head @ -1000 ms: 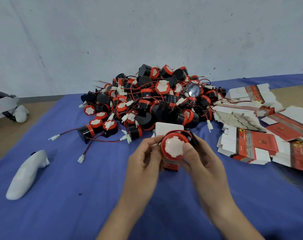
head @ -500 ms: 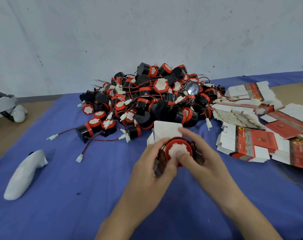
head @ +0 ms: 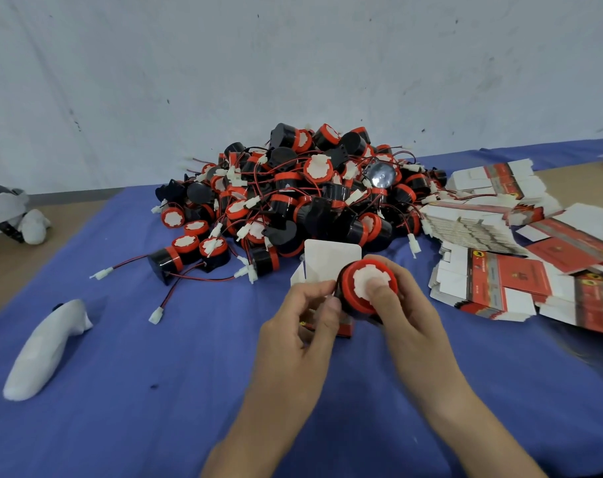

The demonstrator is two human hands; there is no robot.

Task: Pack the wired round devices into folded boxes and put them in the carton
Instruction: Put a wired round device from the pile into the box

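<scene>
Head view. Since half a second ago my right thumb has slid onto the white face of the wired round device (head: 360,280), and the device sits lower against the mouth of the folded box (head: 331,260). My left hand (head: 303,326) has shifted to the box's near-left side.

The right hand (head: 408,320) is curled round the device's red rim with the thumb pressing on top. The left hand pinches the box wall between thumb and fingers and steadies it. Device and box are just in front of the pile of devices (head: 303,201), on the blue cloth (head: 155,391).

I judge this to be mid-insertion of one unit. The device is partly in, the top flap stands open behind it, and closing and cartoning are not yet done. The pile is large and the flat box blanks (head: 493,284) to the right of the pile are many, so most of the job looks to be ahead.

I see no carton and no finished boxes, so I cannot count what is packed. My hands hide the box body and this device's wire, so I cannot tell whether the lead is tucked inside. How deep the device sits is unclear too. The print on the blanks is too small to read. A white handheld controller (head: 41,353) lies well left of the pile.
</scene>
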